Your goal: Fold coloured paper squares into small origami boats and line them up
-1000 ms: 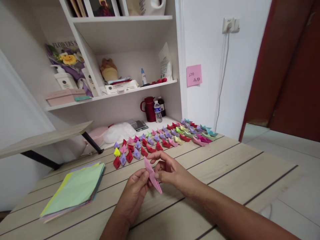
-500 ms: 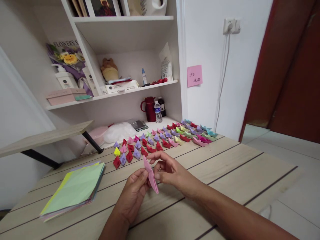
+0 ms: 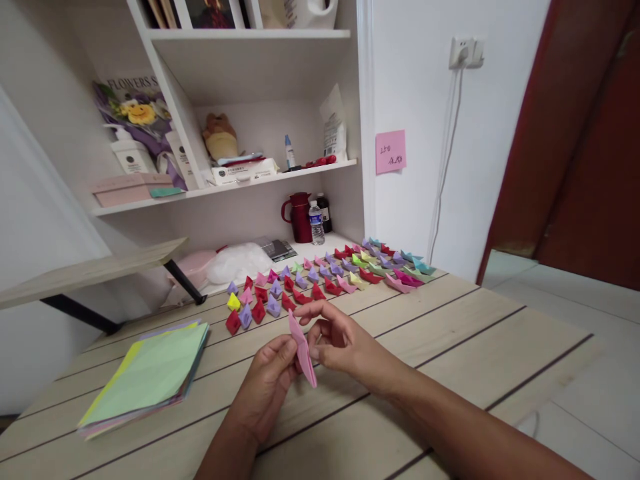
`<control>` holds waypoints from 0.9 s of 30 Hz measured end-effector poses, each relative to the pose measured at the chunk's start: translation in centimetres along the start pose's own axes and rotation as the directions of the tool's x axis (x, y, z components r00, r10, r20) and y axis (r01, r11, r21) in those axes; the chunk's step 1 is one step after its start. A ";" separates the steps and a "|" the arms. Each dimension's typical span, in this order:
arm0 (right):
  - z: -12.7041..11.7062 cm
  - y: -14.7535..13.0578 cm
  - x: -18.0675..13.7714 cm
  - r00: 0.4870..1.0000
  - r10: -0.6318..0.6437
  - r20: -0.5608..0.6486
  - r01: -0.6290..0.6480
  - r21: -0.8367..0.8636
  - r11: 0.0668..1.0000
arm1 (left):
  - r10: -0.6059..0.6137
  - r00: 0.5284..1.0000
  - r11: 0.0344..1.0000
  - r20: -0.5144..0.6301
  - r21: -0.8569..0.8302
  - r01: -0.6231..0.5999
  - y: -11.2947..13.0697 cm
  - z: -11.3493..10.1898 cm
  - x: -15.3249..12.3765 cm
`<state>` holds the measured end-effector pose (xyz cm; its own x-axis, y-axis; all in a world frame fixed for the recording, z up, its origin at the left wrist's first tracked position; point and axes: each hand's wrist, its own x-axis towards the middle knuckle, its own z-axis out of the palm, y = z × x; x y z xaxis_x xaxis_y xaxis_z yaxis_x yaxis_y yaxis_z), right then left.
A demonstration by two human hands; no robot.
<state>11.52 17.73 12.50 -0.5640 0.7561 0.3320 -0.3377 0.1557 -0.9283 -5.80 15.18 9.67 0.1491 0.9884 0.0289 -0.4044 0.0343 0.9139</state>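
A narrow piece of folded pink paper [image 3: 302,350], pointed at both ends, is held tilted just above the table. My left hand [image 3: 274,373] pinches its left side between thumb and fingers. From the right, my right hand [image 3: 335,340] is closed on the same paper, its thumb against the side and its index finger near the upper tip. The other fingers of that hand curl inward. Beyond my hands, rows of small folded paper boats [image 3: 333,287] in red, purple, pink, yellow and green stand on the wooden table [image 3: 200,427].
A stack of coloured paper sheets [image 3: 145,373], pale green on top, lies at the left. Behind it is a small raised wooden shelf [image 3: 95,270]. At the back stand a dark red jug [image 3: 301,220] and a water bottle [image 3: 316,225]. A pink note [image 3: 391,152] is stuck to the wall.
Hardly anything differs. Both hands keep their hold on the pink paper, and the camera view has shifted very slightly.
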 end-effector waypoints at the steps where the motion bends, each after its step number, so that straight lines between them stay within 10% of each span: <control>1: 0.0 0.0 0.0 1.000 -0.006 0.002 0.006 -0.009 1.000 | 0.000 1.000 1.000 0.003 0.003 0.000 0.0 0.0 0.0; 27: -0.2 -0.1 -0.1 0.999 0.027 -0.030 -0.028 -0.038 0.999 | 0.052 0.998 0.994 -0.029 0.096 -0.049 0.1 0.2 0.0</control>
<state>11.76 17.78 12.50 -0.5498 0.7789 0.3018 -0.2931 0.1584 -0.9429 -5.64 15.19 9.84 0.1018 0.9927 0.0648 -0.3224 -0.0287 0.9462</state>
